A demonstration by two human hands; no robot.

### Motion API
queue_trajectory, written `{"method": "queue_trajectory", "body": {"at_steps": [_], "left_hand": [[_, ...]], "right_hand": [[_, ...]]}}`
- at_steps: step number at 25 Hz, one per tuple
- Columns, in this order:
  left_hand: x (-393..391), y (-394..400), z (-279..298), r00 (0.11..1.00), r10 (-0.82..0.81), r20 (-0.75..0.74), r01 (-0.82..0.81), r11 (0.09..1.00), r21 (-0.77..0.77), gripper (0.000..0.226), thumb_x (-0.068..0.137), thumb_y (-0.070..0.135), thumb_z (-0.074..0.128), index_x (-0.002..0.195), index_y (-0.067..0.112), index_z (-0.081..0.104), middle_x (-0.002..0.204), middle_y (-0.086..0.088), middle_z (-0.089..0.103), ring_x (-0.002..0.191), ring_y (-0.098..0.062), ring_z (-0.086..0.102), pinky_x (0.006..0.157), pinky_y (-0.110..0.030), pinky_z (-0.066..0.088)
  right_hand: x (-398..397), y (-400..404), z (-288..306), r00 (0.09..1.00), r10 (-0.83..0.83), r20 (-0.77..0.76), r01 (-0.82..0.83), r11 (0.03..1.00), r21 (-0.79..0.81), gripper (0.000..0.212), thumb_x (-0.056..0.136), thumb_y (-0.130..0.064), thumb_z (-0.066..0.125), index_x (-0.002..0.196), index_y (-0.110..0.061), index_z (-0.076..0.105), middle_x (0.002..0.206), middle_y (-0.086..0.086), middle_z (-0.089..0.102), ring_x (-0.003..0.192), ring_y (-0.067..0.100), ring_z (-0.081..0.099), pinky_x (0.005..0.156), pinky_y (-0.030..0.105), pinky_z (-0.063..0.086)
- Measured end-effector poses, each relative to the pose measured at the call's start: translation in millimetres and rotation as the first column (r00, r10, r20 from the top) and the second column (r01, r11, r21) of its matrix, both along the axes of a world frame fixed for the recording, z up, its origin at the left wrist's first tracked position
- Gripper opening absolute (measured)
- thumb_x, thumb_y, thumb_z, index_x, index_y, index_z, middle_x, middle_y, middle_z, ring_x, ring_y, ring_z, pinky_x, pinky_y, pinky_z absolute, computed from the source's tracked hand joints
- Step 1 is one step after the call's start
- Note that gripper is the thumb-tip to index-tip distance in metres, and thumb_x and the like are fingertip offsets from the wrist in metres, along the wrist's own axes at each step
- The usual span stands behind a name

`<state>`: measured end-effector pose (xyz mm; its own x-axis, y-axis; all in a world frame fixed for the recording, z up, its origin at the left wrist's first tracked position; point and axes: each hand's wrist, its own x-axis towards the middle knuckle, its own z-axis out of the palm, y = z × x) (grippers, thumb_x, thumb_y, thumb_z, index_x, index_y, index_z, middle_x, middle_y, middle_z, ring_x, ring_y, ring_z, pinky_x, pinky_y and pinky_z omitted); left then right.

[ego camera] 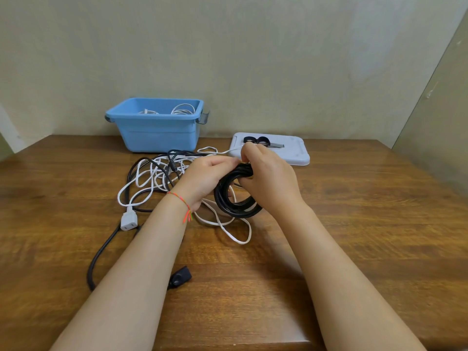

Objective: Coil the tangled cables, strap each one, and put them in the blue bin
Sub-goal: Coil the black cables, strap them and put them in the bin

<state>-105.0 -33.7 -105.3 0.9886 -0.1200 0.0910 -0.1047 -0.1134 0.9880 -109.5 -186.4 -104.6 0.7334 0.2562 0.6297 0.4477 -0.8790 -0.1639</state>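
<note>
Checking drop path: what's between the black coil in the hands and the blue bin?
Head view: the tangle of white and black cables lies on the table between the black coil and the blue bin, left hand partly over it.

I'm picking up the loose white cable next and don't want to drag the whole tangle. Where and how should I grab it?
Probably by the white plug, at the near left edge of the tangle. Pinch its blocky body from above, coming from the near left: it lies flat on the table, clear of both hands, though a black cable runs beside it.
</note>
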Motion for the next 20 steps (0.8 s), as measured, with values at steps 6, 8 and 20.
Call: {"method": "queue_trajectory", "body": {"at_steps": [6, 8, 20], "left_hand": [[-3.5, -0.6, 2.6, 0.985, -0.054, 0.166, 0.027, 0.987, 0.161, 0.017, 0.089, 0.029, 0.072, 0.103, 0.023, 0.078, 0.099, 0.004, 0.076, 0.099, -0.008, 0.069, 0.092, -0.026, 0.053], [-3.1, -0.4, 2.1, 0.977, -0.069, 0.201, 0.026, 0.978, 0.206, 0.018, 0.088, 0.024, 0.073, 0.106, 0.021, 0.077, 0.1, 0.003, 0.076, 0.096, -0.007, 0.069, 0.089, -0.022, 0.054], [0.6, -3.6, -6.3, 0.979, 0.0, 0.204, -0.03, 0.989, 0.142, 0.016, 0.087, 0.017, 0.074, 0.102, 0.022, 0.077, 0.089, -0.001, 0.078, 0.089, -0.012, 0.073, 0.086, -0.025, 0.056]], "right_hand": [[2.6, -4.6, 1.0, 0.996, 0.042, -0.078, -0.038, 0.998, 0.042, 0.025, 0.083, -0.016, 0.068, 0.094, -0.019, 0.046, 0.091, 0.0, 0.056, 0.078, 0.025, 0.055, 0.059, 0.038, 0.049], [3.2, -5.5, 1.4, 0.992, 0.056, -0.114, -0.051, 0.997, 0.053, 0.028, 0.083, -0.018, 0.069, 0.093, -0.021, 0.043, 0.091, -0.001, 0.056, 0.078, 0.025, 0.055, 0.06, 0.037, 0.048], [-3.6, -8.6, 11.5, 0.964, -0.171, -0.202, 0.155, 0.984, -0.093, 0.049, 0.079, -0.061, 0.068, 0.067, -0.022, 0.04, 0.076, -0.003, 0.052, 0.073, 0.021, 0.051, 0.061, 0.031, 0.033]]}}
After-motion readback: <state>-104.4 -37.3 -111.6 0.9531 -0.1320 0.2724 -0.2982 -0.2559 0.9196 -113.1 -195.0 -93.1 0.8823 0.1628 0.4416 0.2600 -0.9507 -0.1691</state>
